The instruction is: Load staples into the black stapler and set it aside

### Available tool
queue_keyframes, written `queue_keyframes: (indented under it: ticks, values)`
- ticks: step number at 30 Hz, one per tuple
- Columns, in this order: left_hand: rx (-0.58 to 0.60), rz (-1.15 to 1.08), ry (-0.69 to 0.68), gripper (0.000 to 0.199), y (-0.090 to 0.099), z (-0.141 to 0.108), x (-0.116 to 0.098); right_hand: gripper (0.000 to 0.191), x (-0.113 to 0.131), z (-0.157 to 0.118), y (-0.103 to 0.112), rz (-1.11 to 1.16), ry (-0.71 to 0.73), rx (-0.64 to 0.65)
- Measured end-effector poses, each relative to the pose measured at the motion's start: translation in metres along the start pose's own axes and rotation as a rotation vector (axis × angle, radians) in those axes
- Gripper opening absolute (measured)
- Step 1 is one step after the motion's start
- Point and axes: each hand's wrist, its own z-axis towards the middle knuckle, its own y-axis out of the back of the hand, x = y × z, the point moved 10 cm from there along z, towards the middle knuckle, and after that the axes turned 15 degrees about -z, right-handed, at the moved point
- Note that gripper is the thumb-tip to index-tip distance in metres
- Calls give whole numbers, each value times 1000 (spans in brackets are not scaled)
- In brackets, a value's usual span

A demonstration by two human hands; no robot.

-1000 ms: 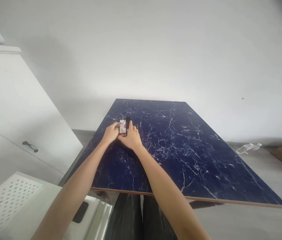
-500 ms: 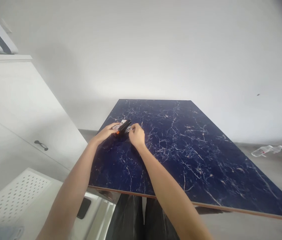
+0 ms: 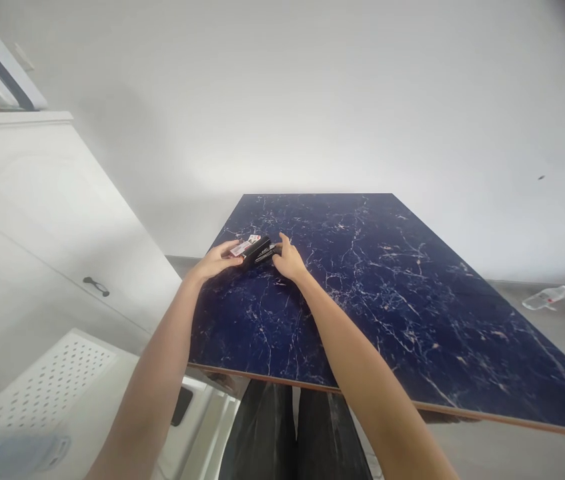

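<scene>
A small black case (image 3: pixel 261 248) with pale print on its side is held slightly tilted over the left part of the blue marbled table (image 3: pixel 352 287). A flat red-and-white piece (image 3: pixel 245 247), like a card or packet, lies against its left side. My left hand (image 3: pixel 217 260) grips both, thumb at the near side and fingers at the far side. My right hand (image 3: pixel 289 259) is at the case's right end, thumb and bent fingers closed on a dark part there, index finger raised. Its fingers partly hide that end.
A white cabinet (image 3: pixel 37 220) with a dark handle (image 3: pixel 96 287) stands at the left. Below it is a white surface with a perforated panel (image 3: pixel 57 380). A clear plastic bottle (image 3: pixel 547 298) lies on the floor beyond the table's right edge.
The case has turned so its printed side shows more. My right hand has shifted outward along its right end and raised the index finger. The camera view has moved slightly left.
</scene>
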Motion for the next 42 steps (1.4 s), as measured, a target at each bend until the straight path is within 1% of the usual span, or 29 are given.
queue_keyframes:
  ticks: [2,3,5,7,9,12,14,17,19,21,25,27,29,31,33,34,36,37,38,39,41,42]
  values:
    - [-4,9,7,82,2,0,1,79,-5,-1,4,-15,-34,-39]
    - [-3,11,11,81,3,-1,1,78,-5,-1,6,-40,-28,-59]
    - [-6,9,12,80,4,-2,1,79,2,-3,8,-102,36,-65]
    - [-27,17,-2,78,5,-4,-1,74,10,-5,8,-160,109,-48]
    - [-65,46,-17,76,9,-6,-2,59,11,-8,11,-201,142,-48]
    - [-118,89,-9,70,16,-8,-1,28,4,-14,19,-224,172,-43]
    - [-146,94,3,61,20,-9,1,19,-6,-18,24,-200,176,-31]
    - [-191,104,4,52,24,-8,3,20,-25,-23,34,-108,123,-57]
    - [-212,122,-5,52,24,-8,4,24,-29,-26,38,-90,112,-67]
    - [-229,137,-21,54,22,-7,4,29,-23,-29,39,-162,155,-61]
    - [-289,155,-84,52,24,-8,0,42,-2,-34,33,-363,255,-7]
    - [-337,131,-91,49,28,-9,-1,42,3,-34,34,-407,255,4]
    - [-391,77,-83,46,34,-10,1,36,2,-33,39,-392,218,-5]
    - [-464,-5,-91,42,41,-11,1,24,-6,-31,47,-295,140,-32]
    - [-554,-122,-130,37,49,-14,0,13,-24,-30,61,-118,11,-120]
    - [-590,-202,-155,35,52,-15,0,13,-35,-31,69,-3,-70,-185]
    - [-616,-389,-207,33,52,-17,-3,23,-58,-36,81,254,-219,-311]
    - [-600,-483,-231,35,49,-17,-6,29,-65,-37,82,383,-265,-349]
    - [-568,-567,-249,36,44,-16,-11,34,-68,-38,81,504,-282,-365]
    - [-524,-631,-257,37,37,-16,-16,37,-65,-37,79,608,-268,-361]
    - [-420,-699,-232,38,19,-15,-26,38,-50,-33,71,759,-198,-309]
    - [-366,-710,-200,36,8,-15,-30,39,-39,-32,65,810,-160,-259]
